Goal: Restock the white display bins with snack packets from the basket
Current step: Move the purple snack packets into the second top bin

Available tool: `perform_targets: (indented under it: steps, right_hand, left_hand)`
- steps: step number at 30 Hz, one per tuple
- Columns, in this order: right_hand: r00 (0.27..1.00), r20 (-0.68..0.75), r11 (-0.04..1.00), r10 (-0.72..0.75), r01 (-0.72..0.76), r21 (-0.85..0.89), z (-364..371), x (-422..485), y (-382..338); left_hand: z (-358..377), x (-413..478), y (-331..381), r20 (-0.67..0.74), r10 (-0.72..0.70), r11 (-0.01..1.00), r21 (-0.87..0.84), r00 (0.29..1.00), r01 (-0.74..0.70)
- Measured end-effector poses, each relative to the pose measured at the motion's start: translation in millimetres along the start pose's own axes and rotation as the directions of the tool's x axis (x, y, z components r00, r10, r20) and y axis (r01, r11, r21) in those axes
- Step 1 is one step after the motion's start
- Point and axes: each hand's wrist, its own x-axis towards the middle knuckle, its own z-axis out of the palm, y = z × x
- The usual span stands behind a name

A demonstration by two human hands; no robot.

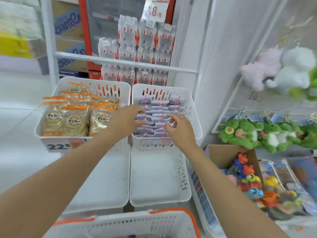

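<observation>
**Step: settling packets in the upper right bin**

Both my hands are inside the upper right bin [192,107], on top of the purple-and-white snack packets [157,117]. Left hand [127,121] lies with fingers extended, tips touching the left side of the packet rows. Right hand [178,129] has fingers curled loosely at the right side of the rows, thumb and fingers pinching at a packet edge; can't tell if it actually holds one. Looks like arranging, not carrying.

Status, my read:
- Upper right bin: near full, rows neat.
- Upper left bin [56,93]: stocked with orange-topped packets [72,117].
- Two lower bins [159,177], just below and in front: bare.
- Basket [171,213] with orange handle sits nearest me, below my forearms; contents mostly out of frame, can't tell what's left.

Next move probably: pull both hands back over the lower bins to the basket, grab more packets, start on a lower bin. Needs a clear lift out so the stacked rows don't get dragged.
</observation>
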Motion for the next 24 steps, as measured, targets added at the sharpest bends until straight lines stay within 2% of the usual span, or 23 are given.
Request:
perform_targets:
  steps: [3,7,11,14,17,19,21,22,24]
  right_hand:
    - [0.997,0.081,1.000,0.018,-0.019,0.018,6.0,-72.9,-19.4]
    - [0.954,0.295,0.998,0.050,-0.062,0.029,29.5,-171.8,-25.6]
    - [0.839,0.530,0.992,0.126,-0.119,-0.048,69.6,-246.2,-15.5]
    - [0.700,0.690,0.972,0.183,-0.234,-0.020,107.5,-286.4,-24.6]
    - [0.573,0.806,0.950,0.151,-0.308,0.040,153.4,-326.3,-44.0]
    - [0.493,0.860,0.972,0.132,-0.233,-0.016,184.5,-350.1,-53.8]
    - [0.411,0.895,0.984,0.173,-0.045,-0.170,210.4,-369.3,-53.8]
    - [0.397,0.901,0.975,0.176,0.058,-0.216,218.2,-376.4,-52.1]
    - [0.456,0.884,0.953,0.104,0.210,-0.220,226.7,-385.4,-49.8]
  left_hand:
    - [0.2,-79.0,1.2,-0.005,-0.036,0.999,-0.024,0.999,0.036]
    - [13.9,-197.1,-11.8,0.125,-0.153,0.986,-0.041,0.980,0.159]
    - [16.7,-298.8,-46.5,0.253,-0.289,0.954,0.001,0.923,0.299]
    - [14.3,-355.9,-71.3,0.249,-0.392,0.915,0.008,0.886,0.403]
    - [14.4,-395.9,-80.1,0.315,-0.427,0.898,0.040,0.848,0.438]
    - [14.3,-416.3,-85.8,0.326,-0.423,0.899,0.035,0.845,0.436]
    - [12.2,-434.5,-92.5,0.336,-0.435,0.891,0.022,0.836,0.454]
    - [11.6,-441.6,-95.7,0.345,-0.435,0.888,0.016,0.831,0.459]
    - [11.5,-448.1,-99.0,0.337,-0.440,0.884,-0.003,0.832,0.468]
